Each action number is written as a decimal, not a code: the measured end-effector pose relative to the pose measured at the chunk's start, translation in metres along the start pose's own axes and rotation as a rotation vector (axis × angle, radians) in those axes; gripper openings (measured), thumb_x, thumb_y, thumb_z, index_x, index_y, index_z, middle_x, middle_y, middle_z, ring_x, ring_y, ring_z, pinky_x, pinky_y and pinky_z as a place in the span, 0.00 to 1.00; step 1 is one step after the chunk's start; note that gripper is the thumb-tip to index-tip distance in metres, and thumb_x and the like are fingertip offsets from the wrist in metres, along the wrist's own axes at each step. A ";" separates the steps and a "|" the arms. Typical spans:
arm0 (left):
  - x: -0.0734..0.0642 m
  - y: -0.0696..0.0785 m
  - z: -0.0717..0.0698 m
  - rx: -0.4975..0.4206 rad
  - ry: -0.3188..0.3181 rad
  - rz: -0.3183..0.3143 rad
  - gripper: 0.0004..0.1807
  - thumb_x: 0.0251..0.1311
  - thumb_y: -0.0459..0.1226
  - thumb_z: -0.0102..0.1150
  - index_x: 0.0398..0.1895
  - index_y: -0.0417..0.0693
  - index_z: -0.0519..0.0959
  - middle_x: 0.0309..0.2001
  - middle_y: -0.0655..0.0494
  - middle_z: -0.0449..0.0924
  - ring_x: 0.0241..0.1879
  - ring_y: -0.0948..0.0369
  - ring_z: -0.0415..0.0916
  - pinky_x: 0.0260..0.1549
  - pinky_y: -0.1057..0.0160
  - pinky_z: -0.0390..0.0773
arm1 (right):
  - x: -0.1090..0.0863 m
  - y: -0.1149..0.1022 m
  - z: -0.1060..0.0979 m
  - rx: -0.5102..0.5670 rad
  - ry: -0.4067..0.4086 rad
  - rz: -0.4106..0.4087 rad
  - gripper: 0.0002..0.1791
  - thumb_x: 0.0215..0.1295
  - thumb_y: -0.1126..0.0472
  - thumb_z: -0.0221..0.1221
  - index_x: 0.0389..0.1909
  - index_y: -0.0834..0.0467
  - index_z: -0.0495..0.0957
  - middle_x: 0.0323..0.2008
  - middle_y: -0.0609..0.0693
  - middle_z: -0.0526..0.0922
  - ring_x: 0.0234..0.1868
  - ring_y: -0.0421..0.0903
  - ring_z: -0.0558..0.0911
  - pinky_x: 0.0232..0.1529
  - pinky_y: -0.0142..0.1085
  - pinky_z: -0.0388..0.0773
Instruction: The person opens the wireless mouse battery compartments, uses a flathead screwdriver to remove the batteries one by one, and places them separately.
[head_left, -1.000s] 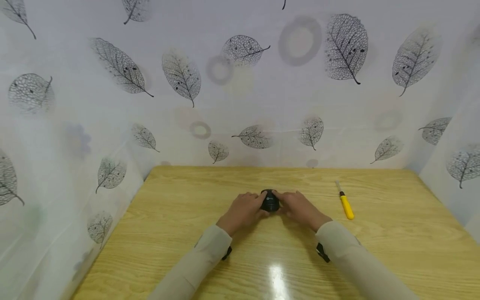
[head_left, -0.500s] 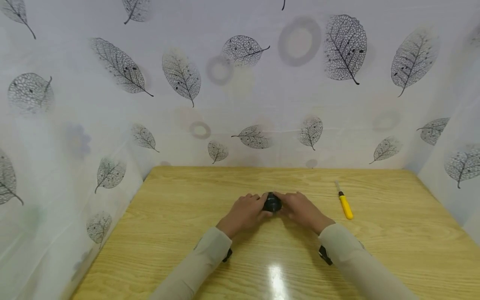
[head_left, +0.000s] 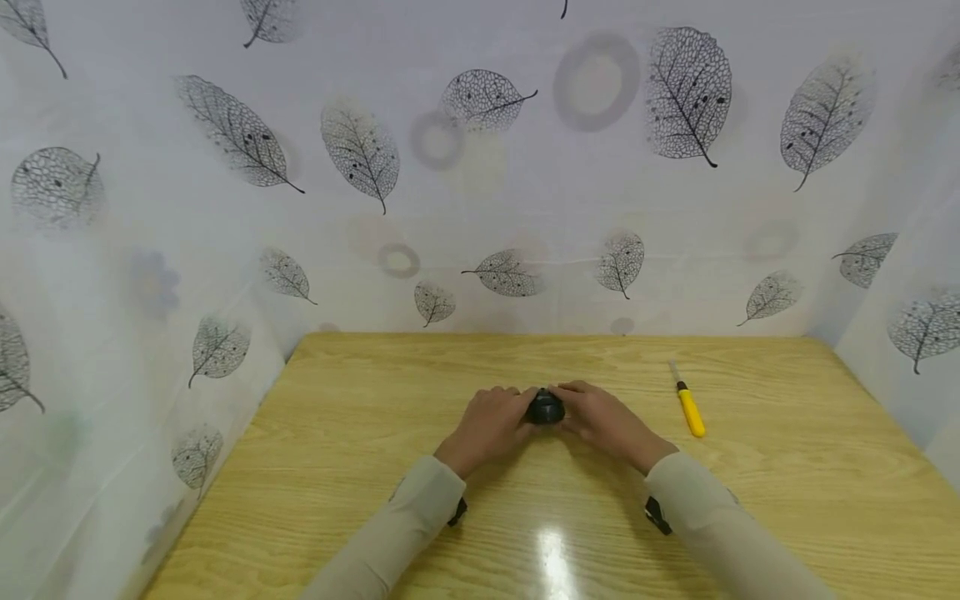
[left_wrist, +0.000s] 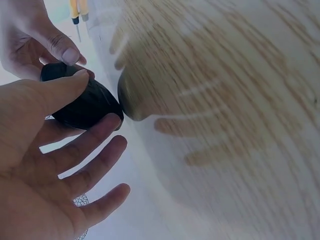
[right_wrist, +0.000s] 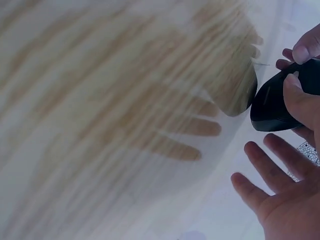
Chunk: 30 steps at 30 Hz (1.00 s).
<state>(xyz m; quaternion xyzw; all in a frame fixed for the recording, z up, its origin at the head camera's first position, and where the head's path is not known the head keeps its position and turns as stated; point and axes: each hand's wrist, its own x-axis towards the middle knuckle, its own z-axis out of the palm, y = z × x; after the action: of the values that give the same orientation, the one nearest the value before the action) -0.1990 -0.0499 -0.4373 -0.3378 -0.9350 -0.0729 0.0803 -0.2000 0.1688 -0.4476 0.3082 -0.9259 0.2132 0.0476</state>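
Note:
Between both hands, near the middle of the table, is a black computer mouse (head_left: 547, 408). My left hand (head_left: 493, 423) pinches its left side, thumb over the shell and index finger below, as the left wrist view shows; the other fingers are spread. From the other side my right hand (head_left: 609, 427) grips it, its thumb on the dark shell (right_wrist: 275, 102) and its other fingers spread out. The mouse (left_wrist: 92, 106) is tilted, with its lower end right at the glossy tabletop, where its reflection meets it. Its underside is hidden in the head view.
A screwdriver (head_left: 692, 412) with a yellow handle lies to the right on the wooden table (head_left: 360, 392), blade pointing away. Behind the table and along both sides hangs a pale curtain (head_left: 525, 200) printed with leaves.
The mouse has tipped, so the face with the small logo no longer shows and its rounded end does. It has shifted slightly right and nearer, and the right wrist moved slightly right.

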 end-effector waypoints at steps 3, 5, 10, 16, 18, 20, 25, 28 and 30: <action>0.000 0.001 -0.003 -0.033 0.013 0.005 0.22 0.69 0.49 0.62 0.61 0.49 0.79 0.38 0.52 0.85 0.37 0.54 0.83 0.36 0.54 0.83 | -0.002 0.000 -0.002 0.024 0.004 -0.007 0.28 0.66 0.65 0.67 0.67 0.65 0.74 0.61 0.63 0.79 0.61 0.61 0.78 0.61 0.54 0.77; 0.000 0.002 -0.004 -0.051 0.025 0.008 0.19 0.69 0.49 0.63 0.56 0.50 0.80 0.34 0.54 0.85 0.34 0.56 0.83 0.33 0.56 0.82 | -0.004 0.000 -0.003 0.039 0.016 -0.015 0.28 0.66 0.65 0.67 0.66 0.64 0.74 0.60 0.62 0.79 0.61 0.60 0.79 0.61 0.54 0.77; 0.000 0.003 -0.005 -0.066 0.046 0.007 0.17 0.68 0.50 0.63 0.52 0.52 0.81 0.33 0.58 0.85 0.33 0.60 0.83 0.33 0.59 0.82 | -0.008 0.001 -0.005 0.069 0.053 -0.047 0.26 0.66 0.65 0.66 0.65 0.63 0.76 0.58 0.60 0.82 0.58 0.58 0.81 0.59 0.52 0.79; -0.002 0.004 -0.006 -0.061 0.087 -0.004 0.20 0.65 0.49 0.67 0.55 0.52 0.82 0.35 0.58 0.87 0.32 0.62 0.82 0.33 0.61 0.82 | -0.010 0.003 -0.004 0.097 0.079 -0.051 0.26 0.67 0.64 0.66 0.65 0.60 0.77 0.58 0.57 0.82 0.58 0.57 0.81 0.59 0.53 0.79; -0.003 0.005 -0.007 -0.056 0.100 -0.008 0.21 0.64 0.49 0.68 0.56 0.52 0.83 0.35 0.58 0.86 0.30 0.64 0.81 0.31 0.63 0.82 | -0.011 0.003 -0.004 0.104 0.092 -0.053 0.25 0.67 0.64 0.66 0.65 0.59 0.77 0.58 0.56 0.83 0.58 0.57 0.82 0.58 0.53 0.79; -0.003 0.005 -0.008 -0.058 0.105 -0.017 0.21 0.63 0.49 0.68 0.57 0.52 0.83 0.35 0.57 0.86 0.29 0.64 0.80 0.29 0.64 0.81 | -0.011 0.003 -0.003 0.112 0.112 -0.061 0.25 0.66 0.64 0.67 0.64 0.58 0.78 0.57 0.55 0.83 0.57 0.56 0.82 0.58 0.52 0.80; -0.005 0.006 -0.009 -0.090 0.129 -0.036 0.22 0.65 0.47 0.68 0.60 0.51 0.82 0.42 0.55 0.87 0.35 0.62 0.84 0.32 0.64 0.83 | -0.010 0.001 -0.004 0.100 0.175 -0.096 0.23 0.65 0.65 0.68 0.61 0.59 0.80 0.53 0.54 0.85 0.53 0.54 0.84 0.54 0.50 0.82; -0.005 0.007 -0.011 -0.122 0.150 -0.039 0.23 0.65 0.45 0.68 0.61 0.49 0.81 0.47 0.54 0.87 0.42 0.59 0.86 0.38 0.62 0.85 | -0.010 -0.001 -0.005 0.095 0.191 -0.103 0.22 0.65 0.66 0.68 0.60 0.61 0.80 0.52 0.55 0.86 0.53 0.54 0.85 0.54 0.49 0.82; -0.004 0.007 -0.011 -0.139 0.153 -0.044 0.23 0.65 0.43 0.69 0.61 0.47 0.81 0.50 0.53 0.86 0.46 0.58 0.85 0.42 0.60 0.85 | -0.010 -0.002 -0.005 0.095 0.190 -0.100 0.22 0.65 0.66 0.67 0.60 0.62 0.80 0.52 0.56 0.85 0.53 0.54 0.85 0.54 0.49 0.82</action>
<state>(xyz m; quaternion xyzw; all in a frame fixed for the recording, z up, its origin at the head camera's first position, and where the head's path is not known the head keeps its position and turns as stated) -0.1902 -0.0498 -0.4265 -0.3153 -0.9260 -0.1649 0.1262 -0.1911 0.1750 -0.4444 0.3345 -0.8895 0.2823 0.1311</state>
